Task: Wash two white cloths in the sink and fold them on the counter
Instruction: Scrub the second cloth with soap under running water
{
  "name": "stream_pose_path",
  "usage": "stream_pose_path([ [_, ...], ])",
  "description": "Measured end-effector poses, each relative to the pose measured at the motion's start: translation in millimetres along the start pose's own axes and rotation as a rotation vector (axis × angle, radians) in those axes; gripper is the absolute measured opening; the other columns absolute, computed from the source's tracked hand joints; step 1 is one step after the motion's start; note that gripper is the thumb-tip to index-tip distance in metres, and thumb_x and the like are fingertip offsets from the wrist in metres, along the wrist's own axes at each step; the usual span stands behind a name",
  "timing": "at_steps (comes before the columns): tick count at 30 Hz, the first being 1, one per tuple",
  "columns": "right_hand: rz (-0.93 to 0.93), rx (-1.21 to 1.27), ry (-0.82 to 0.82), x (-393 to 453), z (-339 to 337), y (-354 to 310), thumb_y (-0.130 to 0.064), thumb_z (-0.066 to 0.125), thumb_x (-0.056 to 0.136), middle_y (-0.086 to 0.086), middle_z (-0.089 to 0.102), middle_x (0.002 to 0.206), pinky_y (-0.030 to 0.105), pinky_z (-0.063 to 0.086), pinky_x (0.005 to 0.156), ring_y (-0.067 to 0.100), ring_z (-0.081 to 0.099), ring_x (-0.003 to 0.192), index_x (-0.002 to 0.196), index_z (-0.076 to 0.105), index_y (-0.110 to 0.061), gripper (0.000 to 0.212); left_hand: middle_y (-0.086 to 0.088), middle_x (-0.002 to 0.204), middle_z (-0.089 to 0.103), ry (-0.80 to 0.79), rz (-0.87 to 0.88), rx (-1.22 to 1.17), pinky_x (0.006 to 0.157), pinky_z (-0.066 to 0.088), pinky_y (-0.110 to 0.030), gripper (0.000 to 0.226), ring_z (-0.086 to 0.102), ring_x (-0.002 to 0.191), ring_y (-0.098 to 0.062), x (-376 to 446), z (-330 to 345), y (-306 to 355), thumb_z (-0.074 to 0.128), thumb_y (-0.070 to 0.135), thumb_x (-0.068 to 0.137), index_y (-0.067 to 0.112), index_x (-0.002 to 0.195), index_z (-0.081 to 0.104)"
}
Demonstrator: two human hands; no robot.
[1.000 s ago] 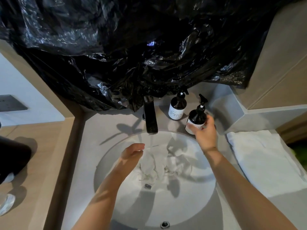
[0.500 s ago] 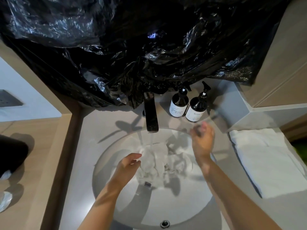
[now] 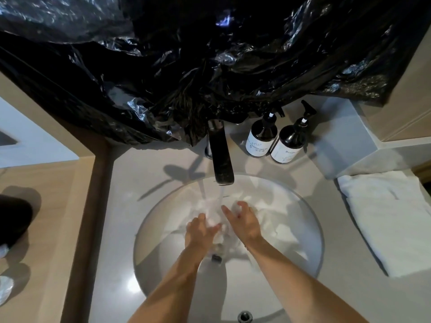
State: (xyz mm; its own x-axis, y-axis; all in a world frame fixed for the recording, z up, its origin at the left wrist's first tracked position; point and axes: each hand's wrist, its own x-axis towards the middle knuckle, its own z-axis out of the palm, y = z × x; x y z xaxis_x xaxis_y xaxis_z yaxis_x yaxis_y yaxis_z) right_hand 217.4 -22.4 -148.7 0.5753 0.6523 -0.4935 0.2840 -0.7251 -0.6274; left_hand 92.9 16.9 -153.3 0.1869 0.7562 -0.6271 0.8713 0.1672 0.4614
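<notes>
White cloths (image 3: 275, 220) sit bunched in the sink (image 3: 312, 250) under the running faucet (image 3: 221, 159); looks like the wash step, nothing rinsed out or folded yet. Left hand (image 3: 200, 231) has its fingers curled into the wet fabric, seemingly gripping a fold. Right hand (image 3: 245, 222) hovers with fingers spread, holding nothing. Next move probably needs both hands gathering and rubbing the cloth under the stream. Room: faucet spout close above the knuckles, two pump bottles (image 3: 275, 138) behind, folded towel (image 3: 391, 220) takes the right counter (image 3: 130, 206), left side freer.
</notes>
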Motion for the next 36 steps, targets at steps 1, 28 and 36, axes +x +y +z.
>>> stream_pose_path([
  [1, -0.006, -0.054, 0.026, 6.0, 4.3, -0.5, -0.053, 0.064, 0.084, -0.002, 0.056, 0.108, 0.03, 0.047, 0.091, 0.022, 0.06, 0.102, 0.119, 0.05, -0.018, 0.052, -0.005, 0.119, 0.059, -0.026, 0.029, -0.033, 0.093, 0.043, -0.033, 0.054, 0.054, 0.11, -0.024, 0.4, -2.0, -3.2, 0.058, 0.052, 0.09, 0.015, 0.128, 0.048],
  [28, -0.257, -0.143, -0.26, -76.6, -61.0, 41.3, -0.009, 0.07, 0.084, -0.006, 0.046, 0.128, 0.006, 0.033, 0.086, 0.012, 0.043, 0.119, 0.102, 0.058, -0.02, 0.025, 0.01, 0.119, 0.055, 0.036, 0.424, 0.194, 0.093, 0.045, -0.03, 0.021, 0.059, 0.104, -0.013, -65.7, -42.7, -47.7, 0.068, 0.038, 0.085, 0.03, 0.101, 0.057],
  [36, -0.448, -0.84, -0.35, -27.5, -30.8, 54.1, -0.073, -0.006, 0.082, -0.007, -0.04, 0.146, 0.049, -0.01, 0.115, 0.018, -0.03, 0.141, 0.146, -0.02, -0.041, 0.073, -0.003, 0.164, 0.005, -0.042, 0.372, 0.286, 0.12, 0.005, -0.035, 0.061, 0.003, 0.151, -0.02, -15.7, 9.2, -17.4, 0.035, 0.041, 0.104, 0.016, 0.155, 0.016],
])
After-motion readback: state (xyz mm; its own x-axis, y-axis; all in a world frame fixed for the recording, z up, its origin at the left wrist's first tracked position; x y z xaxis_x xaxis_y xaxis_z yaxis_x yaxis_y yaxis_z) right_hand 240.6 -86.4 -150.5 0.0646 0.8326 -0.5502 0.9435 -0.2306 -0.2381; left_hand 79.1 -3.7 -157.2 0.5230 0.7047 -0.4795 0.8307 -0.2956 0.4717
